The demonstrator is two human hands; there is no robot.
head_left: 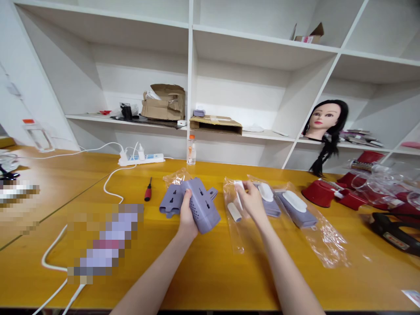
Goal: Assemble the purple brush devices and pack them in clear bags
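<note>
My left hand [188, 218] is wrapped round a purple-grey plastic holder [203, 208] with keyhole slots in its face and small holes along one side. Another purple-grey holder [171, 199], also slotted, lies on the table just left of it. To the right, my right hand [252, 201] pinches a narrow white strip [239, 192] over a clear plastic bag [239, 240]. A short pale strip [234, 212] lies on that bag. Beyond my right hand are two bagged purple-grey holders, a nearer one [271, 208] and a farther one [298, 214], each with a white oval part on top.
A red-handled screwdriver [148, 190] lies at left, near a white power strip [144, 159] and cables. A bottle [191, 151] stands against the shelving. Red cups [318, 192] and a black tool [395, 234] lie at right. A mannequin head [324, 120] sits on the shelf.
</note>
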